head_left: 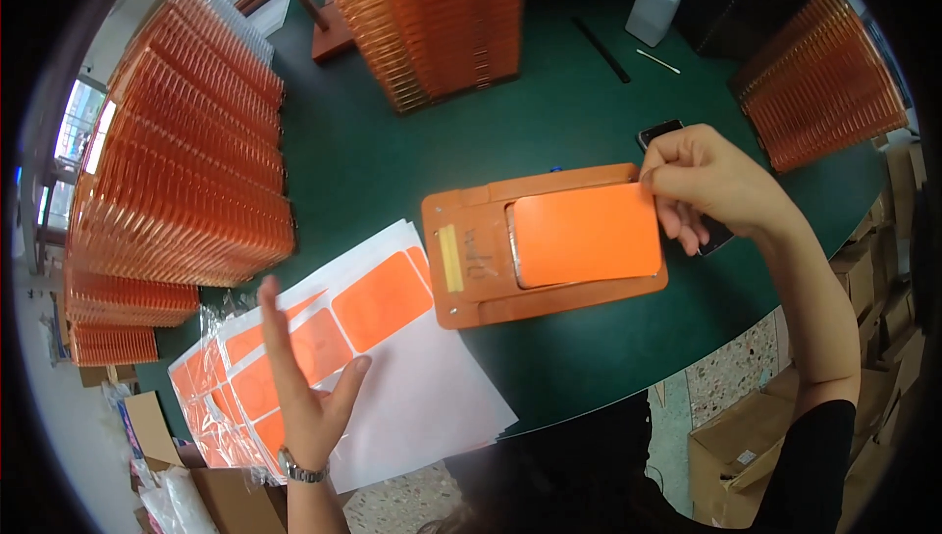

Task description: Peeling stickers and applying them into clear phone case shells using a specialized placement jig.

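Note:
My right hand (702, 181) pinches the top right corner of a bright orange rounded sticker (589, 235). This sticker lies over the recess of a brown-orange fixture plate (476, 298), which has a strip of yellow tape and dark handwriting on its left end. Whether the sticker touches the plate all over I cannot tell. To the left, my left hand (304, 397) is open with fingers spread, holding nothing. It hovers over white backing sheets (422, 397) with orange rounded stickers (383, 303) on them. Clear plastic film (211, 406) covers part of the sheets at their left.
Tall stacks of orange translucent trays stand at left (196, 141), far middle (442, 24) and right (824, 82) on the green table (363, 161). A white bottle (654, 9), a black strip (601, 48) and a cotton swab (657, 61) lie farther back. A dark phone (657, 132) is partly behind my right hand.

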`<action>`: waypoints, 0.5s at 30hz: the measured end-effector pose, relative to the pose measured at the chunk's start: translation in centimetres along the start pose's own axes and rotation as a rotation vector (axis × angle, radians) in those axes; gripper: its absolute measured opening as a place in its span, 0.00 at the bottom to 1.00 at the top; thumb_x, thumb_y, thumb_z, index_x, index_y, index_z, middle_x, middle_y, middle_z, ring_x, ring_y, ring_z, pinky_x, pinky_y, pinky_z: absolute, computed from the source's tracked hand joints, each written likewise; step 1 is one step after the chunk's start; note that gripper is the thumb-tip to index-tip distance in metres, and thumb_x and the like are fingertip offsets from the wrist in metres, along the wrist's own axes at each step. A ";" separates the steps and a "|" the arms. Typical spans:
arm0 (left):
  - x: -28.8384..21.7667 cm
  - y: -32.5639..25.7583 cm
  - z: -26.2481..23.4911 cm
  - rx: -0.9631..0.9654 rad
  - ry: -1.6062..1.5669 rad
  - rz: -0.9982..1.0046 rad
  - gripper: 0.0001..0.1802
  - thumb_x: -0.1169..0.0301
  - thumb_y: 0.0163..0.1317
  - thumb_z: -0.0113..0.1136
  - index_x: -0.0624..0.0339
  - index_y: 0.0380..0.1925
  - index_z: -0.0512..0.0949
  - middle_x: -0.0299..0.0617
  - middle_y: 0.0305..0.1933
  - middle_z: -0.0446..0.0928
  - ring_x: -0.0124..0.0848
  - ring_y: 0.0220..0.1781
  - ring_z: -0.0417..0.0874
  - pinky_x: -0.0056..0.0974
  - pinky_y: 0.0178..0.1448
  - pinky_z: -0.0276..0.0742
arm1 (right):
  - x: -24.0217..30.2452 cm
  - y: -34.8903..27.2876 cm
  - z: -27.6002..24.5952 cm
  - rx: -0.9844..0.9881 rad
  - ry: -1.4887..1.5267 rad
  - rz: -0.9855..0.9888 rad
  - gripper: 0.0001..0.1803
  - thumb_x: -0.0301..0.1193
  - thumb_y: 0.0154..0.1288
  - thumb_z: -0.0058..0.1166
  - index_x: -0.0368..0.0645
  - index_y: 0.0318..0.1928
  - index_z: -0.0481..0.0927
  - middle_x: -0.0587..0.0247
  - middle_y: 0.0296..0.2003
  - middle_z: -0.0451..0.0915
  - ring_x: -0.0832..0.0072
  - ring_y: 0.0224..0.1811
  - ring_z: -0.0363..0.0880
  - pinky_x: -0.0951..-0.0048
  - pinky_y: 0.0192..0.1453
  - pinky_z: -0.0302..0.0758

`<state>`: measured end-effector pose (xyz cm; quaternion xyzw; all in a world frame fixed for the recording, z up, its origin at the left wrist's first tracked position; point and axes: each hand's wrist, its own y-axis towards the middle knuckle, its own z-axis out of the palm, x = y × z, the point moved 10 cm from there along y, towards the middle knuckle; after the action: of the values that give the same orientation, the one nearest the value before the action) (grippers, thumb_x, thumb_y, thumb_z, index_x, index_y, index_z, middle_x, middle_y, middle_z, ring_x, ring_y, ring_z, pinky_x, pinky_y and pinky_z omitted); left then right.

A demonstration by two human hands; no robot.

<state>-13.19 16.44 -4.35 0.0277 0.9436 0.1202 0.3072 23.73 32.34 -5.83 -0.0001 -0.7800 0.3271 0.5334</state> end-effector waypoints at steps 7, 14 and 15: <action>-6.8 6.7 8.6 0.430 -0.142 0.259 0.77 0.52 0.36 0.87 0.60 0.80 0.43 0.63 0.82 0.43 0.56 0.83 0.50 0.52 0.79 0.58 | 0.3 0.5 0.6 0.083 -0.062 0.076 0.09 0.25 0.64 0.48 0.32 0.28 0.75 0.55 0.19 0.82 0.76 0.15 0.81 0.79 0.16 0.72; -9.3 9.5 11.2 0.546 -0.167 0.433 0.77 0.53 0.31 0.86 0.60 0.79 0.46 0.63 0.73 0.56 0.61 0.73 0.62 0.54 0.74 0.66 | 1.3 1.2 0.5 0.111 -0.132 0.098 0.06 0.24 0.62 0.49 0.33 0.30 0.74 0.53 0.19 0.82 0.76 0.15 0.81 0.79 0.16 0.73; -9.4 9.3 11.4 0.549 -0.167 0.437 0.77 0.53 0.31 0.86 0.60 0.79 0.46 0.63 0.73 0.56 0.61 0.73 0.62 0.54 0.74 0.66 | 1.4 1.2 0.5 0.122 -0.137 0.103 0.06 0.24 0.62 0.50 0.33 0.30 0.74 0.53 0.20 0.83 0.76 0.15 0.82 0.79 0.16 0.74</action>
<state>0.92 26.70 -5.57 0.3199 0.8843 -0.0778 0.3312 22.26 33.55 -5.38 0.0145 -0.7922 0.4001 0.4605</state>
